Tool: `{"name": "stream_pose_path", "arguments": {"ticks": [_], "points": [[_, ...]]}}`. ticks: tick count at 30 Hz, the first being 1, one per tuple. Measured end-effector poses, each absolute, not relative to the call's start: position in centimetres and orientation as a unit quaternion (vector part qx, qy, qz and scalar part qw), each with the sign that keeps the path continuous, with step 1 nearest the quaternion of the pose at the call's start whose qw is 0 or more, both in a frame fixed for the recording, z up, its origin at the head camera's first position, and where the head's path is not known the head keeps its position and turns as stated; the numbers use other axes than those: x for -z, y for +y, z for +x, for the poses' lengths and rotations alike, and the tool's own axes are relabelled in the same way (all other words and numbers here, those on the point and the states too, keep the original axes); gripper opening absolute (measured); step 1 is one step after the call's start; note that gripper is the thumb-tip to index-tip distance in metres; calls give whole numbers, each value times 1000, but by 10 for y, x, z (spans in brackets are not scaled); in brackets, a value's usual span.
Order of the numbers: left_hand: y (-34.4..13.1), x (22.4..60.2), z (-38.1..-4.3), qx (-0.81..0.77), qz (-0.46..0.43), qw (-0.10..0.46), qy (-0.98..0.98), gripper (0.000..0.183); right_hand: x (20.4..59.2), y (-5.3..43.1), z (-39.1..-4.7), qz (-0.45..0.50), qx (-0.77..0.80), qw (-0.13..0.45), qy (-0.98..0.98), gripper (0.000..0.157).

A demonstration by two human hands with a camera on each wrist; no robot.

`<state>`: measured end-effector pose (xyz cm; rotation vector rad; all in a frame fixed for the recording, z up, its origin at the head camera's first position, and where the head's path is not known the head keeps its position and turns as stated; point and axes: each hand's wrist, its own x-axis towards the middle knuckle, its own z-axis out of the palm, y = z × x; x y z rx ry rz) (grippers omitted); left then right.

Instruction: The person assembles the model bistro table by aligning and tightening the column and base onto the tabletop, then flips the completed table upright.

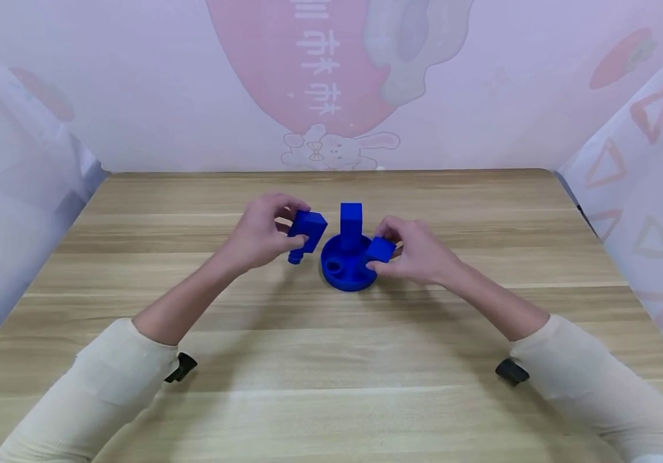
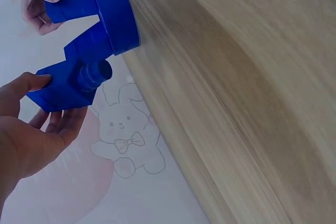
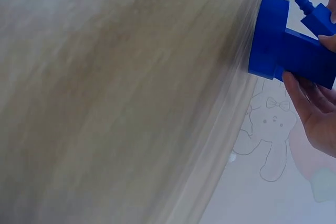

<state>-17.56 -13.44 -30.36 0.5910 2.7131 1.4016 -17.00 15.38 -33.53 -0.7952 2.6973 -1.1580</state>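
Note:
My left hand (image 1: pixel 262 231) pinches a blue rectangular block (image 1: pixel 310 230) between thumb and fingers, up off the table and left of a round blue base (image 1: pixel 345 284). A ridged peg (image 2: pixel 96 73) sticks out of this block's lower end. On the base's right side, my right hand (image 1: pixel 415 251) grips a second blue block (image 1: pixel 381 248), whose lower end meets the base in the right wrist view. Another blue block (image 1: pixel 351 222) stands upright at the back of the base. A round socket (image 1: pixel 334 265) shows at the base's front left, with nothing in it.
The base rests on a wood-grain table (image 1: pixel 331 366). Behind it rises a pale printed backdrop (image 1: pixel 181 96), with pale sheets on both sides. Small black objects show beside the left sleeve (image 1: pixel 105 366) and the right sleeve (image 1: pixel 574 360).

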Motion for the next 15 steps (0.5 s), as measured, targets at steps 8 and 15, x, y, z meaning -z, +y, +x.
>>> {"name": "stream_pose_path", "arguments": {"ticks": [8,15], "points": [[-129,302,-171,-493,184,32,850,43,337,150,-176,-275,382,36,882,40],[-122,303,-168,-529,175,41,830,50,334,147,-177,-258,374,44,890,41]]}}
